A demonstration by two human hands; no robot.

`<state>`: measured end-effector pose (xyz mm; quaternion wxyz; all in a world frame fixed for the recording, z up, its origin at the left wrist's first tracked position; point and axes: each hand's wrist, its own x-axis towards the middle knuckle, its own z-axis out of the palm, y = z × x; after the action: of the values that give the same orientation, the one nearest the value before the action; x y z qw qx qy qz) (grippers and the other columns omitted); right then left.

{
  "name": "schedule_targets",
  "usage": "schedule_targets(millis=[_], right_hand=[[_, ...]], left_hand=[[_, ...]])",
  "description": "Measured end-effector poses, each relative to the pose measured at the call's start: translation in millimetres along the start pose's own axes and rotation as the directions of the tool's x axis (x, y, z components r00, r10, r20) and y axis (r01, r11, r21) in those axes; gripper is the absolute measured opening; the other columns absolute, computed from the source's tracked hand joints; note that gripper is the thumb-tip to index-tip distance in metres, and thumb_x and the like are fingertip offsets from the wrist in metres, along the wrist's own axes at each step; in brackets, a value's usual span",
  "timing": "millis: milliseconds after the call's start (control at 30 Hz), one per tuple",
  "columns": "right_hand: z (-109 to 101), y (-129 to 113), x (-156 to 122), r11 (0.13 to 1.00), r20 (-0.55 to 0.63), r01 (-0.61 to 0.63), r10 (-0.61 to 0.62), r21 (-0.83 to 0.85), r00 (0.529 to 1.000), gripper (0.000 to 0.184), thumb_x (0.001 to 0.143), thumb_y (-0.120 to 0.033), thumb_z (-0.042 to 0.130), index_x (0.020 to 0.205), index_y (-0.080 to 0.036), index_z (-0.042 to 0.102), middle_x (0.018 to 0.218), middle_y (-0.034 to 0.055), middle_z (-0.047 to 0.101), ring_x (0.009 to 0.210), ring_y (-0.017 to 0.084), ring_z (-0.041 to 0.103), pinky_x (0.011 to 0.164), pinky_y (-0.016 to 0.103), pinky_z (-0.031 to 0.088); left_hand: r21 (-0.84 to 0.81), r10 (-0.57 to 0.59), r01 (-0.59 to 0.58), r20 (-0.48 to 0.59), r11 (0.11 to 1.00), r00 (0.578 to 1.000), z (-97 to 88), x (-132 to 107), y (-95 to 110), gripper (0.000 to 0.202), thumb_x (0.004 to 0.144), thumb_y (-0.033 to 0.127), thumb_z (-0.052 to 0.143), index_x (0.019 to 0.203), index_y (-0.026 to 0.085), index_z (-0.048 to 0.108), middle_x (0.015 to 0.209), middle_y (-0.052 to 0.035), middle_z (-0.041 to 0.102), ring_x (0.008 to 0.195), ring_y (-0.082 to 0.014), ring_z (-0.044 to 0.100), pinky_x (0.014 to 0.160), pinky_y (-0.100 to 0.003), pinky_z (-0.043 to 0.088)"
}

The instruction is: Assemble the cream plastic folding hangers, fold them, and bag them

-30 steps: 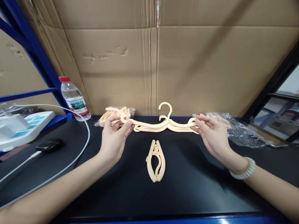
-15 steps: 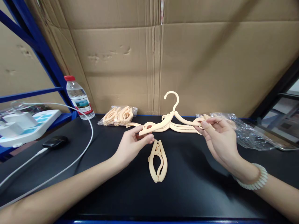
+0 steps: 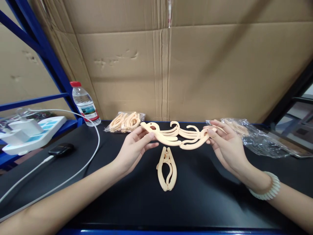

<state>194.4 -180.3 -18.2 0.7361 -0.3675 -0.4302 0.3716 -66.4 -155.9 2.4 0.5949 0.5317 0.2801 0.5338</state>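
Both hands hold a cream plastic folding clothes hanger [image 3: 168, 140] above the black table, one end each. My left hand [image 3: 135, 147] pinches its left arm between thumb and fingers. The right arm's end is gripped by my right hand [image 3: 226, 140], which has a beaded bracelet at the wrist. The hanger's arms bow downward, joined at the middle, and its hook does not stand up above them. Behind it lie other cream hangers [image 3: 188, 133], partly hidden. A folded hanger [image 3: 167, 169] rests flat on the table, nearer to me.
Wrapped hangers [image 3: 126, 122] lie at the back left, beside a water bottle [image 3: 86, 104]. More hangers in clear plastic wrap [image 3: 259, 140] are at the back right. On the left are a power strip [image 3: 36, 133], a black device [image 3: 61, 149] and a white cable [image 3: 91, 156]. Cardboard [image 3: 127, 71] stands behind.
The held hanger's hook stood upright at its centre; now it is down. The arms' middle joint has swung down and toward me, and the left end has risen.
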Motion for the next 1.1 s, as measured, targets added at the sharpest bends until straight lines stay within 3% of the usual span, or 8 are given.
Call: schedule_targets(millis=[100,233,367,500,600,733,800,1100], right_hand=[[1.0,-1.4,-0.5,0.999,-0.006,-0.050,0.050,0.013,0.999,0.040,0.065,-0.027,0.086,0.099,-0.021,0.065,0.094,0.0058,0.071,0.076,0.013,0.062,0.056,0.019,0.049],[2.1,-2.0,-3.0,0.992,0.031,-0.123,0.122,0.021,0.992,0.038,0.067,-0.030,0.084,0.100,-0.022,0.067,0.091,0.0034,0.069,0.072,0.011,0.059,0.057,0.019,0.050],[2.0,-1.9,-5.3,0.988,0.096,-0.152,0.151,0.008,0.984,0.036,0.071,-0.030,0.081,0.104,-0.024,0.068,0.087,0.0005,0.067,0.070,0.010,0.059,0.061,0.019,0.051],[3.6,-3.4,-7.4,0.987,0.187,-0.161,0.163,-0.026,0.969,0.044,0.074,-0.031,0.079,0.116,-0.026,0.066,0.106,0.0048,0.070,0.094,0.017,0.065,0.078,0.027,0.055],[7.4,-5.0,-12.8,0.978,0.313,-0.203,0.204,-0.038,0.927,0.051,0.075,-0.029,0.078,0.123,-0.027,0.061,0.117,0.0065,0.068,0.106,0.020,0.064,0.089,0.033,0.054],[14.0,-4.5,-24.3,0.964,0.474,-0.189,0.258,-0.190,0.842,0.035,0.084,-0.032,0.070,0.118,-0.024,0.064,0.109,0.0071,0.071,0.097,0.019,0.068,0.088,0.034,0.054],[17.0,-3.3,-28.5,0.953,0.494,-0.150,0.268,-0.265,0.827,0.027,0.086,-0.033,0.068,0.109,-0.020,0.068,0.100,0.0069,0.073,0.091,0.020,0.069,0.086,0.034,0.054],[24.6,-5.5,-28.9,0.903,0.383,0.052,0.128,-0.426,0.915,0.019,0.082,-0.035,0.069,0.090,-0.018,0.074,0.081,0.0054,0.074,0.075,0.021,0.069,0.067,0.030,0.054]], left_hand=[[-0.036,-0.007,0.009,0.063,0.999,0.998,2.7,-1.8,2.2,0.013,0.082,0.021,0.071,0.095,0.020,0.068,0.090,-0.0011,0.064,0.085,-0.0130,0.062,0.069,-0.022,0.058],[-0.053,-0.054,0.062,0.144,0.997,0.988,6.5,-4.0,3.5,0.031,0.082,0.023,0.071,0.112,0.024,0.066,0.091,-0.0008,0.062,0.082,-0.0133,0.062,0.067,-0.023,0.059],[0.000,-0.091,0.093,0.208,0.996,0.974,9.1,-5.7,1.7,0.027,0.083,0.029,0.071,0.108,0.021,0.066,0.084,-0.0023,0.062,0.076,-0.0139,0.063,0.063,-0.022,0.058],[0.038,-0.080,0.074,0.187,0.997,0.979,10.7,-6.1,-0.2,0.027,0.085,0.032,0.069,0.109,0.021,0.063,0.097,-0.0048,0.064,0.081,-0.0168,0.067,0.063,-0.023,0.058],[0.101,-0.071,0.054,0.173,0.993,0.982,12.2,-5.9,-2.1,0.027,0.087,0.033,0.065,0.111,0.021,0.061,0.100,-0.0054,0.066,0.082,-0.0182,0.069,0.067,-0.027,0.059],[0.246,-0.054,-0.003,0.225,0.969,0.973,16.9,-6.0,-6.8,0.026,0.087,0.034,0.064,0.109,0.019,0.063,0.098,-0.0061,0.067,0.078,-0.0190,0.069,0.067,-0.031,0.060],[0.317,-0.036,-0.046,0.247,0.947,0.968,20.5,-5.9,-8.7,0.028,0.087,0.033,0.064,0.111,0.019,0.064,0.099,-0.0072,0.066,0.079,-0.0199,0.068,0.065,-0.030,0.059],[0.464,0.049,-0.170,0.261,0.869,0.964,29.2,-2.6,-9.0,0.029,0.088,0.034,0.059,0.112,0.020,0.068,0.095,-0.0072,0.064,0.080,-0.0195,0.061,0.063,-0.028,0.055]])
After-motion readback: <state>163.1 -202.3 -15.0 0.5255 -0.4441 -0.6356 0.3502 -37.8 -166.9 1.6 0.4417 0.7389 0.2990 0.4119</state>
